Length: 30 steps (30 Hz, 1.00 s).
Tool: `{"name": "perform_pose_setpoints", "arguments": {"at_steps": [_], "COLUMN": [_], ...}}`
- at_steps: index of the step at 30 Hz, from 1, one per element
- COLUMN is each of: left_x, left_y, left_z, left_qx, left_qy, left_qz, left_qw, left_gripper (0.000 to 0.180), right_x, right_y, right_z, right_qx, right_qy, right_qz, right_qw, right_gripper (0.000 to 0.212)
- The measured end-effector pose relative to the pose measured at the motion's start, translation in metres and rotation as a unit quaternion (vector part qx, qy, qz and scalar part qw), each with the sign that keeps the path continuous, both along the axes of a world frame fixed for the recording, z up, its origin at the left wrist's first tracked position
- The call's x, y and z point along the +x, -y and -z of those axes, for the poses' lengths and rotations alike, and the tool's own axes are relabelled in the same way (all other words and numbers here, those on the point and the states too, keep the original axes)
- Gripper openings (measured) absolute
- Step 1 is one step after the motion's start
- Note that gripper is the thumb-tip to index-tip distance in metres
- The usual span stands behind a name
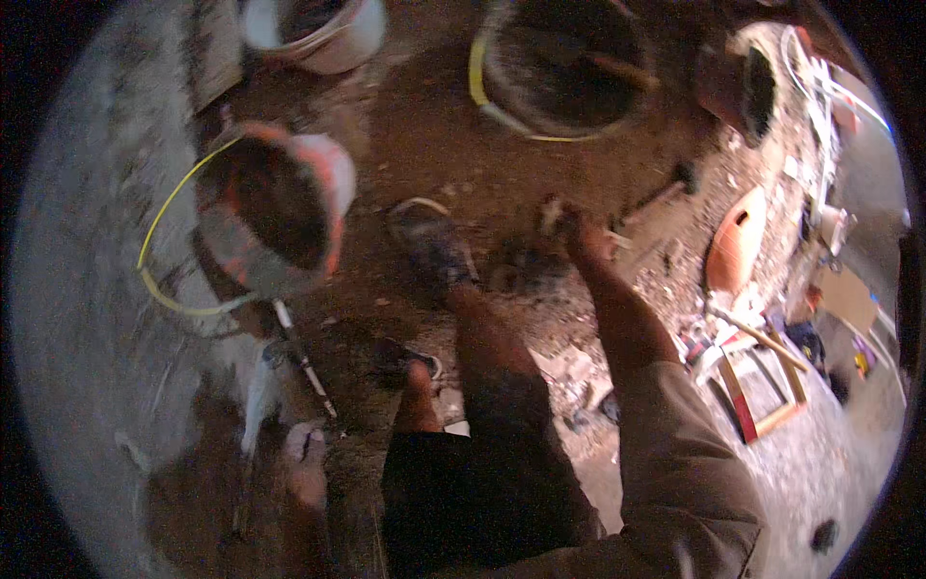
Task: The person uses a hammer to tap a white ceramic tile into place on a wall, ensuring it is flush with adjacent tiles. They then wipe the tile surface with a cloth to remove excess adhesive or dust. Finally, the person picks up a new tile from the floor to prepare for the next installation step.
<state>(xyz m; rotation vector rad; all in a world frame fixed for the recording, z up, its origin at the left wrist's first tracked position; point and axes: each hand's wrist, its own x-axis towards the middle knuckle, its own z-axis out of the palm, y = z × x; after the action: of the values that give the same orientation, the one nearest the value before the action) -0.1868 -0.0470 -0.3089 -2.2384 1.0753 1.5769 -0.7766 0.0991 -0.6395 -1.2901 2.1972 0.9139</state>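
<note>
Your right hand (585,237) hangs low over rubble (666,265) at two o'clock, whether its blurred fingers are apart or clamped you cannot tell, nor your left hand's, so keep clear of the hammer (658,201) just beyond.

Wooden frame (772,422), one bar red, lying on pale concrete floor (781,492), strongly lit. Left of frame: ground littered with rubble (666,280), glaring in patches. Farther up and left of frame: brown dirt floor (415,125), uneven, dim. Far left of frame, past dirt: rough grey surface (87,289), wall or floor unclear, dark shadow (183,482) across lower part. Above and right of frame: smooth grey surface (873,183).
</note>
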Motion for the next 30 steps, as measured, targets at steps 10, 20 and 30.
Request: {"name": "perform_pose_setpoints", "arguments": {"at_steps": [10, 20, 30], "left_x": [0.094, 0.137, 0.205], "left_y": [-0.119, -0.224, -0.239], "left_z": [-0.070, -0.252, -0.338], "left_qx": [-0.029, -0.112, -0.487], "left_qy": [0.084, 0.034, 0.072], "left_qz": [-0.083, -0.240, -0.413], "left_qw": [0.993, 0.964, 0.766], "left_gripper": [0.037, 0.040, 0.041], "right_x": [0.007, 0.189, 0.485], "right_y": [0.007, 0.136, 0.126], "right_z": [0.001, -0.348, -0.610], "right_qx": [-0.034, -0.298, -0.334], "right_qy": [0.041, 0.475, 0.648], "right_qz": [-0.056, 0.147, -0.237], "right_qw": [0.997, 0.815, 0.642], "right_gripper": [0.055, 0.055, 0.040]}}
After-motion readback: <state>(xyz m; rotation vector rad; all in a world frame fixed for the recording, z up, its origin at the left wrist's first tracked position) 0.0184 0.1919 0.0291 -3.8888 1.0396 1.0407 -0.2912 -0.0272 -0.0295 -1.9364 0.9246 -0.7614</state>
